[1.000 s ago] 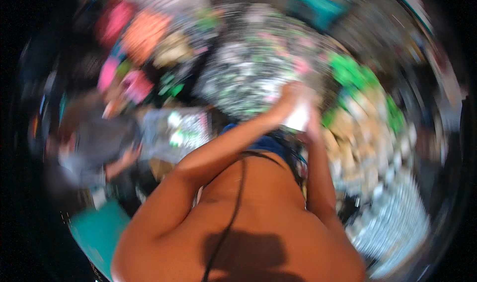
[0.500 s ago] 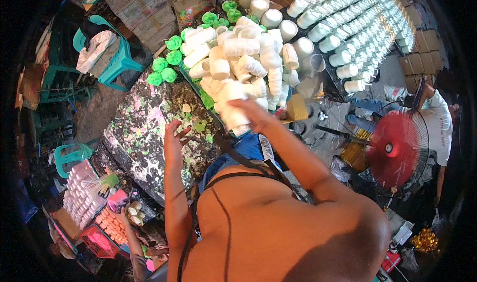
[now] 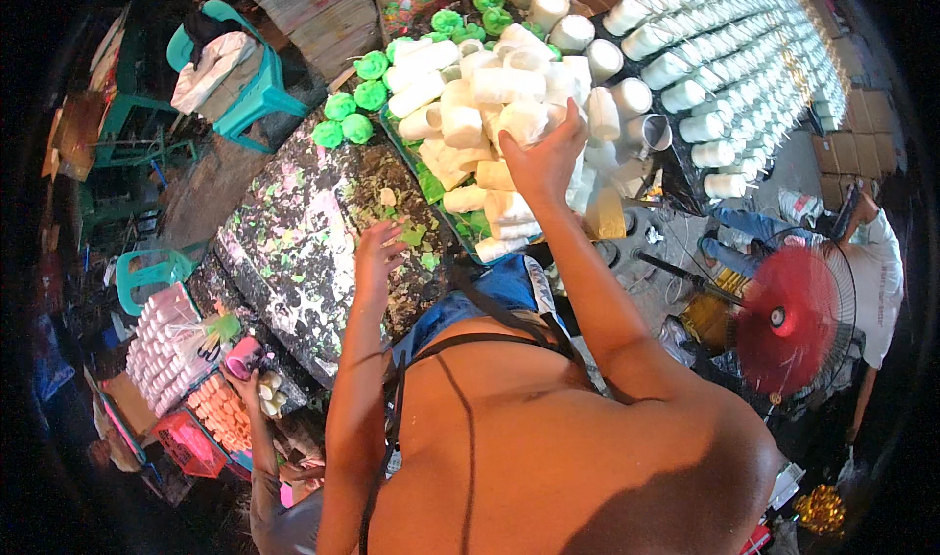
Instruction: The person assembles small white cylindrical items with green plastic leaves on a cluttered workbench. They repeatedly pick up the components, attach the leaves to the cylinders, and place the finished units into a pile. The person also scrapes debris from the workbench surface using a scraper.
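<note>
A heap of cream-white cylinders [image 3: 475,124], wax-like in look, fills a green-edged tray [image 3: 452,224] on the table in front of me. My right hand [image 3: 544,163] reaches onto the heap, thumb and fingers curled around one white cylinder [image 3: 523,118]; its far end is partly hidden by other pieces. My left hand [image 3: 380,261] hovers over the stained table, fingers apart and bent, holding nothing. Bright green rosette-shaped pieces [image 3: 355,127] sit along the tray's left and far sides.
Rows of white cylinders [image 3: 705,129] cover the table to the right. A red fan [image 3: 791,312] stands right, near another person [image 3: 871,281]. Lower left, a co-worker's hand [image 3: 245,384] holds a pink cup-like thing [image 3: 245,356]. Teal chairs [image 3: 257,95] stand at the left.
My right hand has moved from the near end of the heap farther away and to the right, onto another cylinder. My left hand stays over the table. The whole view has shifted slightly.
</note>
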`<state>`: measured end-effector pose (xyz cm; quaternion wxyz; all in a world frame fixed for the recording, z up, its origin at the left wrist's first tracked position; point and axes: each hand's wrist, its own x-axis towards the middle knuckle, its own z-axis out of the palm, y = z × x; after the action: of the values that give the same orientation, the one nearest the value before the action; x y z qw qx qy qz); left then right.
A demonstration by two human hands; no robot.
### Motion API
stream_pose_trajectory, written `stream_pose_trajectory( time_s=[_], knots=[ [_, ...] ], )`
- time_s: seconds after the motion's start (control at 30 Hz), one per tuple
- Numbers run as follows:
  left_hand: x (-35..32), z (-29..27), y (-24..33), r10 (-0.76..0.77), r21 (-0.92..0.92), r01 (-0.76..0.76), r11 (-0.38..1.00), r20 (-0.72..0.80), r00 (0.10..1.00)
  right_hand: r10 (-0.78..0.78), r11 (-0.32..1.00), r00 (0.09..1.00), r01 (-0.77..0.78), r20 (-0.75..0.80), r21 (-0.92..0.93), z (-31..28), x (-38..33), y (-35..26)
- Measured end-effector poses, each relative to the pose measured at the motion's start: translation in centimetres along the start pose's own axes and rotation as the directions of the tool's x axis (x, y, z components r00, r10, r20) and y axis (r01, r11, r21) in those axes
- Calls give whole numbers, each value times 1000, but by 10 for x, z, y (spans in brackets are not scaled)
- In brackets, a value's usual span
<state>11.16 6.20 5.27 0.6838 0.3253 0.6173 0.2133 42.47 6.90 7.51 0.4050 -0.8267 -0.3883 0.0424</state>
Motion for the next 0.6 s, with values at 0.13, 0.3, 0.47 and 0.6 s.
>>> stream_pose_trajectory(
  time_s=[0.13, 0.3, 0.47, 0.6],
  knots=[
    [15, 82, 4, 244, 144, -289, 946, 270, 932, 64, 985, 997, -56, 47, -165, 13, -20, -6],
    [37, 158, 17, 311, 308, -394, 866, 285, 906, -47, 999, 998, 48, 46, -26, 10, -23, 10],
    [30, 168, 21, 398, 439, -484, 757, 278, 874, 6, 980, 999, -16, 52, 198, -3, -30, 38],
    [40, 166, 15, 490, 426, -569, 704, 289, 822, 61, 887, 996, -87, 70, 453, 1, -28, 58]
  ],
)
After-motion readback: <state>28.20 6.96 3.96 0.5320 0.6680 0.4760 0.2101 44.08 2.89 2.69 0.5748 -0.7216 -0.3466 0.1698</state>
